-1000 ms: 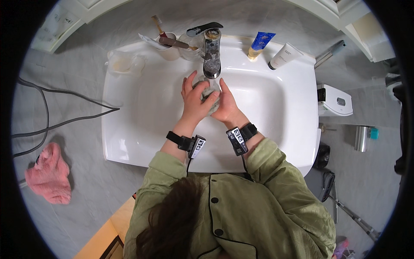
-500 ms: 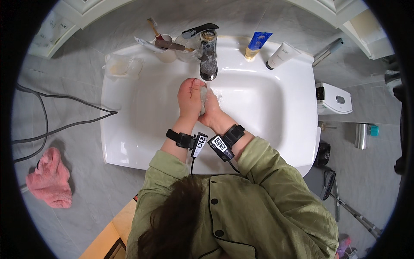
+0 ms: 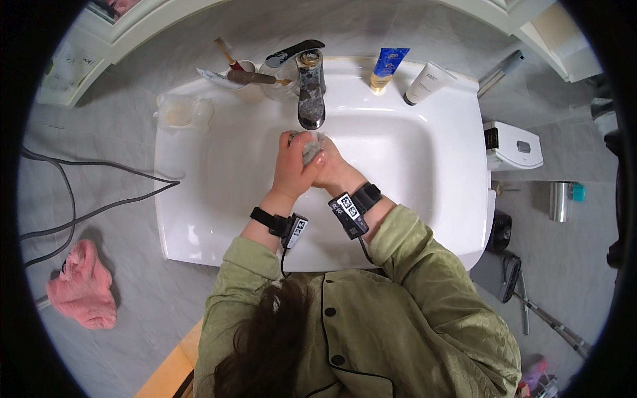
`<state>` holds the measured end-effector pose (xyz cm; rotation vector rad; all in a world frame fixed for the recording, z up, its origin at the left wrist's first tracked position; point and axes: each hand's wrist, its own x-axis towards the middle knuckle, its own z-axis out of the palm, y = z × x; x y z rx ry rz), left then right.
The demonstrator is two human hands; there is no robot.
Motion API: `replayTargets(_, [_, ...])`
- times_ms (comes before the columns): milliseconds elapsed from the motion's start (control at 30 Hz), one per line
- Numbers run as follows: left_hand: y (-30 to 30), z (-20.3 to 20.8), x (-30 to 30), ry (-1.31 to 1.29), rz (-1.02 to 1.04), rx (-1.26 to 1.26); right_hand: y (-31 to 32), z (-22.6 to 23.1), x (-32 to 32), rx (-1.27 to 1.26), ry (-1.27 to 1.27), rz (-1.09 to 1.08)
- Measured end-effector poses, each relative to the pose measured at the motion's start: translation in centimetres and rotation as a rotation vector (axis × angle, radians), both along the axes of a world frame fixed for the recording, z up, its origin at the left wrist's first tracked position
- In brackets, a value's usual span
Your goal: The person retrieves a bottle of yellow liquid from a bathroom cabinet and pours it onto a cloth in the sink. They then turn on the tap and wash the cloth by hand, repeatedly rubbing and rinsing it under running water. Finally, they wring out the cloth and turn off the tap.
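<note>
Both hands are over the white washbasin point(image 3: 391, 172), just below the faucet spout point(image 3: 310, 99). A pale greyish, wet-looking piece point(image 3: 310, 151) is between them, too covered to tell its kind. My left hand point(image 3: 290, 166) is curled around its left side, fingers bent over the top. Against its right side my right hand point(image 3: 337, 169) is closed, its fingers partly hidden. Water glints near the fingers under the spout. Each wrist carries a black strap with a small tagged box.
Behind the basin's left side stand a cup with brushes point(image 3: 247, 76) and a clear soap dish point(image 3: 182, 113). A blue-and-gold tube point(image 3: 390, 69) and a white tube point(image 3: 429, 83) stand at the back right. A dark cable point(image 3: 99, 166) loops at the left; a pink cloth point(image 3: 83, 285) hangs lower.
My hands have come slightly nearer to me relative to the spout. The left fingers now bend over the greyish piece, and more of it shows. The view has shifted slightly.
</note>
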<state>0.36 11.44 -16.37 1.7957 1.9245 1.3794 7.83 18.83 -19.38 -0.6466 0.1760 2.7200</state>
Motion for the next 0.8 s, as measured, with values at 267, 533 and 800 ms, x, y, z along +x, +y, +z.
replayTargets(267, [1.2,-0.6,-0.3,-0.125,0.078,-0.107,-1.1,2.0,-0.4,0.122,-0.465,-0.014])
replayTargets(533, [1.9,-0.2,0.1,-0.239,0.143,-0.175,-1.3,3.1,-0.5,0.323,-0.663,0.062])
replayTargets(800, [2.4,-1.0,0.3,-0.412,0.223,-0.277,-1.2,2.3,-0.5,0.437,-0.872,0.027])
